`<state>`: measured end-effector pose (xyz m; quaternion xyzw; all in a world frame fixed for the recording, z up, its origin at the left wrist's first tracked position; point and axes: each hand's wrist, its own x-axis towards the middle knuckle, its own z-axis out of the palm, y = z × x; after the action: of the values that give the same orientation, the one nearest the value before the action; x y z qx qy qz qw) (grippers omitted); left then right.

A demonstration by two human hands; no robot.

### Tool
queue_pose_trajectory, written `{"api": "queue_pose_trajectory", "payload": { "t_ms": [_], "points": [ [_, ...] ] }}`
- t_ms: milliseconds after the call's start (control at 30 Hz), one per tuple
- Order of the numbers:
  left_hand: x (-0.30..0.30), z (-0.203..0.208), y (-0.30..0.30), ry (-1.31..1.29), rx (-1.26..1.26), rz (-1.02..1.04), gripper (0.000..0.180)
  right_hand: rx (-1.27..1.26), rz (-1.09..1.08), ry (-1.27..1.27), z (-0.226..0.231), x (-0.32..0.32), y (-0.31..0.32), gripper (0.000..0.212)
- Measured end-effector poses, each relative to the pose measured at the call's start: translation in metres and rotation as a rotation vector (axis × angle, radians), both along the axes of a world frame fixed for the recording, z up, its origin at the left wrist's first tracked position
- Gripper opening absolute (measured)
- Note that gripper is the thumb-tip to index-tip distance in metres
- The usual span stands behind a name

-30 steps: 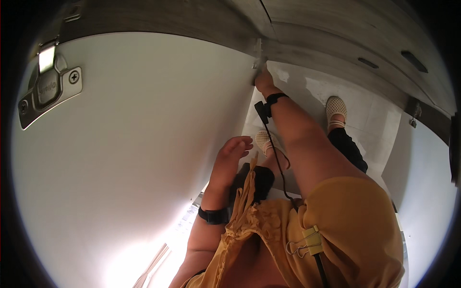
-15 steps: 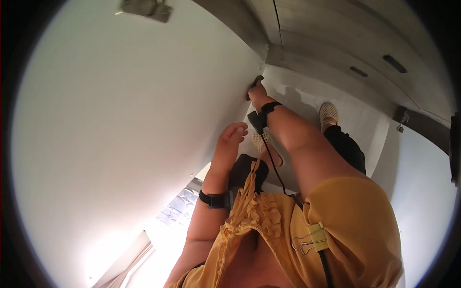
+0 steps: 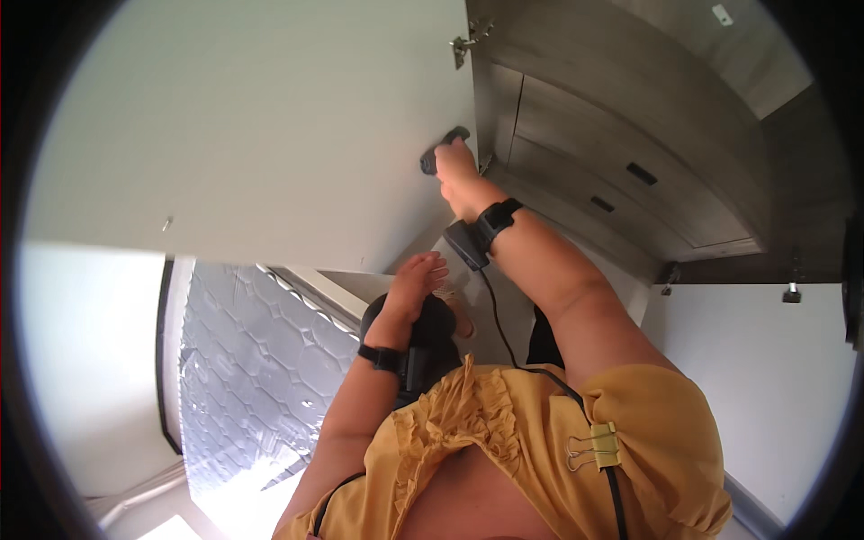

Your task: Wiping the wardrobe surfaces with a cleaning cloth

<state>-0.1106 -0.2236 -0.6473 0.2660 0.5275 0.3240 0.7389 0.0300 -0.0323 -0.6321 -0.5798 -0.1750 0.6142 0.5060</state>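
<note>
My right hand (image 3: 457, 166) is closed around a small dark tool (image 3: 429, 162), held against the white panel of a cabinet door (image 3: 297, 117) near its hinged edge. The tool's working side is hidden against the panel, so its kind is unclear. Below, my left hand (image 3: 419, 279) hangs near the door's lower edge with its fingers loosely apart and nothing in it. A black wrist strap (image 3: 499, 219) with a cabled box (image 3: 465, 247) is on my right wrist. Another black strap (image 3: 382, 358) circles my left wrist.
A metal hinge (image 3: 460, 49) joins the door to a grey-brown wood cabinet (image 3: 576, 117) with dark slotted handles (image 3: 641, 173). At right stands another white door panel (image 3: 756, 360) with hinges. A plastic-wrapped mattress (image 3: 243, 360) leans at lower left.
My view has turned, bringing more of the cabinet, the hinge and the mattress into sight. My right hand and the dark tool now show further left in the picture, still at the panel.
</note>
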Motion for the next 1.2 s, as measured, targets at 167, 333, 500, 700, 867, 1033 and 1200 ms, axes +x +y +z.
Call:
{"api": "queue_pose_trajectory", "payload": {
  "t_ms": [167, 333, 500, 700, 867, 1033, 1200],
  "points": [
    [0.010, -0.011, -0.006, -0.044, 0.143, -0.069, 0.034, 0.103, 0.115, -0.169, 0.137, 0.009, -0.015, 0.043],
    [0.007, -0.007, -0.022, -0.004, 0.203, -0.055, 0.032, 0.370, 0.070, -0.310, 0.238, -0.020, -0.065, 0.022],
    [0.002, 0.002, -0.034, 0.005, 0.204, -0.131, 0.028, 1.002, 0.020, -0.377, 0.276, -0.062, -0.088, 0.060],
    [-0.008, 0.013, -0.039, -0.243, 0.164, 0.022, 0.027, 1.172, -0.087, -0.369, 0.262, -0.088, -0.105, 0.051],
    [-0.003, 0.021, -0.040, -0.238, 0.155, 0.033, 0.025, 0.938, -0.057, -0.318, 0.209, -0.090, -0.110, 0.043],
    [-0.005, 0.017, -0.040, -0.002, 0.256, -0.164, 0.024, 0.588, -0.029, -0.034, 0.161, -0.093, -0.117, 0.047],
    [-0.017, -0.004, -0.019, -0.511, -0.004, 0.297, 0.041, 0.248, 0.043, -0.215, 0.100, -0.084, -0.119, 0.050]
  ]
}}
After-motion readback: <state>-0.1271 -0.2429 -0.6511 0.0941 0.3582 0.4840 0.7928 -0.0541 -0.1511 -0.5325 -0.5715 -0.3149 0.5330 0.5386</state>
